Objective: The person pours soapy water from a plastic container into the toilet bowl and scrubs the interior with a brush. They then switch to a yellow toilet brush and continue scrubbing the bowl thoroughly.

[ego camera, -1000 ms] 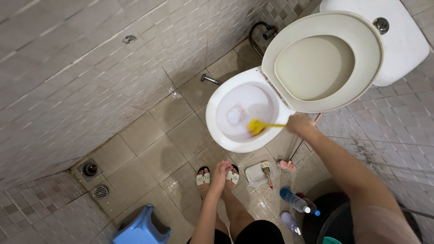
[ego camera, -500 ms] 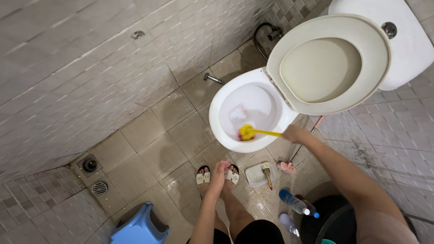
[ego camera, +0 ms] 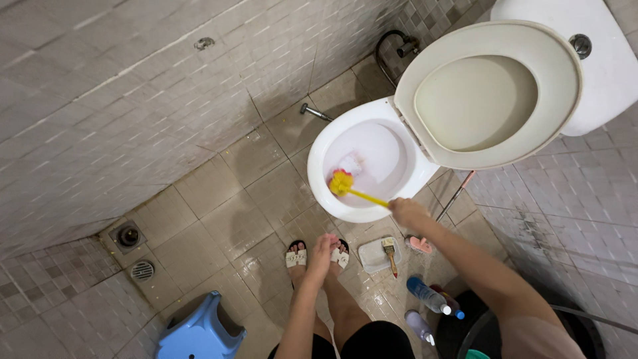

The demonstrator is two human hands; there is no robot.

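Head view looking down. Right hand point(ego camera: 407, 211) gripping yellow brush point(ego camera: 345, 184) by handle, fingers closed around it. Brush head sitting inside white toilet bowl point(ego camera: 319, 159), near front wall. Seat point(ego camera: 488, 154) standing up. Left hand point(ego camera: 324, 251) hanging loose over feet, holding nothing, fingers relaxed. Small brush point(ego camera: 390, 252) lying on tray point(ego camera: 369, 256) on floor, bottles point(ego camera: 428, 297) lying nearby. Blue stool point(ego camera: 196, 332) sitting at bottom left.

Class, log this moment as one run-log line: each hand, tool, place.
right hand: grips yellow toilet brush | brush head: inside toilet bowl, near side | left hand: hangs free over feet | seat up
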